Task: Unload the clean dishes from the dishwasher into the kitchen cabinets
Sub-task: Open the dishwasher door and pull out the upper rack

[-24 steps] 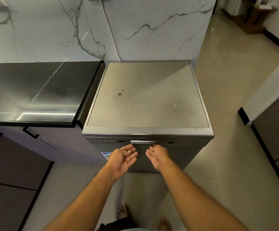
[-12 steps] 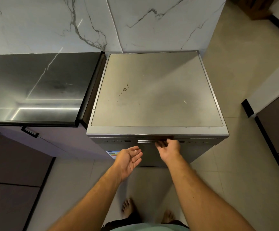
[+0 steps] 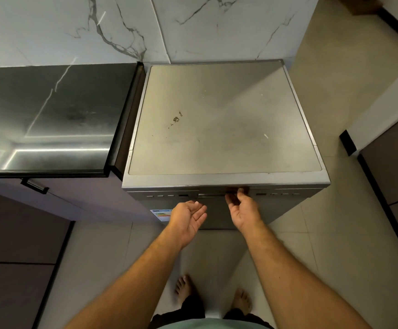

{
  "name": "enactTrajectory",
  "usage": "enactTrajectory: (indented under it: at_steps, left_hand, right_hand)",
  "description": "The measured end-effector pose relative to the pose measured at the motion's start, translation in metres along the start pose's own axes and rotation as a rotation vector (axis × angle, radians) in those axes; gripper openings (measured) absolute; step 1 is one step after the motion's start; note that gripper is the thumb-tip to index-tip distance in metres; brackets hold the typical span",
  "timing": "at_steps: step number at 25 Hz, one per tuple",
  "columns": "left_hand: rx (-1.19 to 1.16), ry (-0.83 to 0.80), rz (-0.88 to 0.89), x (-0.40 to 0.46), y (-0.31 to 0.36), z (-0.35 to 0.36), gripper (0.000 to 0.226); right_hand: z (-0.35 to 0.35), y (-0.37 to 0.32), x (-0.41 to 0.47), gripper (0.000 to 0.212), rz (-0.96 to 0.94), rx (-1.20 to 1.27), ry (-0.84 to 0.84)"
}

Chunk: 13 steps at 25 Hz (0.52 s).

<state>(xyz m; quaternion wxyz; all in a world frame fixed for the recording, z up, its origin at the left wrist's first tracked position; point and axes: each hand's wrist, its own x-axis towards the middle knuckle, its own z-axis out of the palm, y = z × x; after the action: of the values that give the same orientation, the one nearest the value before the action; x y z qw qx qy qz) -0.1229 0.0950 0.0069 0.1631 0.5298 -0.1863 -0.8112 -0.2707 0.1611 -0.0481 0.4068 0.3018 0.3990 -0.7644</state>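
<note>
The dishwasher (image 3: 224, 129) was silver-grey, its top a dull beige-grey with a small dark brown stain and a few white flecks. A label (image 3: 161, 214) on its front carried coloured bars of green, yellow and red. The wall (image 3: 57, 29) was white marble with grey veins. The bench (image 3: 50, 115) was glossy black. The floor (image 3: 350, 233) had pale beige tiles. The cabinets (image 3: 15, 233) were greyish purple with a black handle (image 3: 34, 186).

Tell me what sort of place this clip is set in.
Most likely a home kitchen: a freestanding dishwasher stands beside a dark countertop with cabinets below, against a marble-look wall, on a tiled floor.
</note>
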Motion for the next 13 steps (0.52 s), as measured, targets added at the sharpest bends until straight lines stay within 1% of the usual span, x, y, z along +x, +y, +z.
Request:
enactTrajectory:
  at_steps: [2, 4, 6, 8, 11, 13]
  left_hand:
    - [-0.008, 0.012, 0.007, 0.003, 0.003, 0.001, 0.049]
    - [-0.015, 0.019, 0.015, 0.004, 0.008, 0.001, 0.064]
    - [-0.035, 0.027, 0.019, 0.008, 0.015, 0.0, 0.078]
    - [-0.085, 0.037, 0.021, 0.015, 0.021, -0.001, 0.081]
    - [-0.157, 0.033, -0.002, 0.023, 0.024, 0.001, 0.082]
    - [-0.197, -0.024, -0.032, 0.021, 0.023, 0.002, 0.09]
  right_hand:
    - [-0.002, 0.003, -0.001, 0.026, -0.018, -0.007, 0.01]
    - [-0.002, 0.004, -0.001, 0.038, -0.036, -0.018, 0.014]
    - [0.0, 0.005, 0.0, 0.035, -0.054, -0.055, 0.01]
    - [0.002, 0.007, 0.001, 0.034, -0.064, -0.067, 0.007]
    - [0.004, 0.014, 0.0, 0.046, -0.075, -0.017, -0.013]
    - [0.007, 0.019, 0.0, 0.059, -0.079, 0.02, -0.018]
